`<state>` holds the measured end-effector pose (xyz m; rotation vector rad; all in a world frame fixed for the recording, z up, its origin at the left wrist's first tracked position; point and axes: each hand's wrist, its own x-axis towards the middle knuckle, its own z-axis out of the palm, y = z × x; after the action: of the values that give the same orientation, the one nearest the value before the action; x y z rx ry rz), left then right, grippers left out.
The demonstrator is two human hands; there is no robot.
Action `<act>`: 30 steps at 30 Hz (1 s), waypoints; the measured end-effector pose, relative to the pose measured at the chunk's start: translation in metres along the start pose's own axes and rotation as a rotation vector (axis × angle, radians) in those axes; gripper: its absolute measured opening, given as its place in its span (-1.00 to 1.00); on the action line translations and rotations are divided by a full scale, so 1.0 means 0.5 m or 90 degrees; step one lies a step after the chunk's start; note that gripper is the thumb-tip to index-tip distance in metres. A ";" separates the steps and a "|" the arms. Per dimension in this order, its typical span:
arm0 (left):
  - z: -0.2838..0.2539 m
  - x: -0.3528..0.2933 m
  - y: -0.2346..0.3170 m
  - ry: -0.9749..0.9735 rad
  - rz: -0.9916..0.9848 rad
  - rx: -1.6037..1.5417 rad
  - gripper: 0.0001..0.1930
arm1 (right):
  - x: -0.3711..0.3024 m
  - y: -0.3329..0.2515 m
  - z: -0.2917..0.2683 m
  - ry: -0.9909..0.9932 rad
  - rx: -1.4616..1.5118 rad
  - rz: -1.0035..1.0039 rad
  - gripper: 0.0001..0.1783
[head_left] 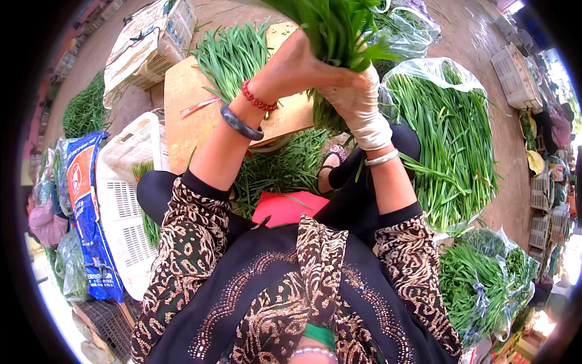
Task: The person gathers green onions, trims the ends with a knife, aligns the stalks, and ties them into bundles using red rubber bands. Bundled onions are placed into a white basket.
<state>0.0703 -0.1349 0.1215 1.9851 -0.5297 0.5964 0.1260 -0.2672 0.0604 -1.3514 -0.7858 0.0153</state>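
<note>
A thick bunch of leafy green chives [333, 27] is raised over the far edge of a wooden board [182, 136]. My left hand [306, 67], bare, with a red bead bracelet and a dark bangle at the wrist, is closed round the bunch. Against it, my right hand [357, 109] in a white glove also grips the bunch; part of the stems hangs below between the wrists. A pile of loose chives [233, 57] lies on the board beyond my left forearm. Near that pile rests a thin red-and-white object [200, 106] whose kind I cannot make out.
To the right stands a large plastic-lined heap of chives [448, 139], with another bagged heap [479, 279] nearer. A white plastic crate [130, 224] and a blue sack [88, 206] are at left. Cut greens [279, 167] and a red sheet [288, 208] lie between my legs.
</note>
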 end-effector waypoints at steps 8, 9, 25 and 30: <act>-0.050 -0.028 0.042 0.214 -0.077 -0.224 -0.55 | -0.006 -0.079 0.080 0.012 -0.455 -0.287 -0.21; -0.060 -0.044 0.043 0.232 -0.095 -0.285 -0.54 | -0.021 -0.103 0.097 -0.036 -0.468 -0.175 -0.13; -0.367 -0.624 0.148 0.610 0.018 -0.670 -0.61 | -0.105 -0.006 0.121 -0.582 -0.029 0.284 -0.38; -0.385 -0.734 0.166 0.807 -0.008 -0.531 -0.61 | -0.167 -0.044 0.274 -0.656 -0.189 -0.143 -0.08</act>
<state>-0.3035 0.0426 0.0357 0.5821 0.0666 1.2091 -0.0156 -0.1919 0.0394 -1.5018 -1.8570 0.4634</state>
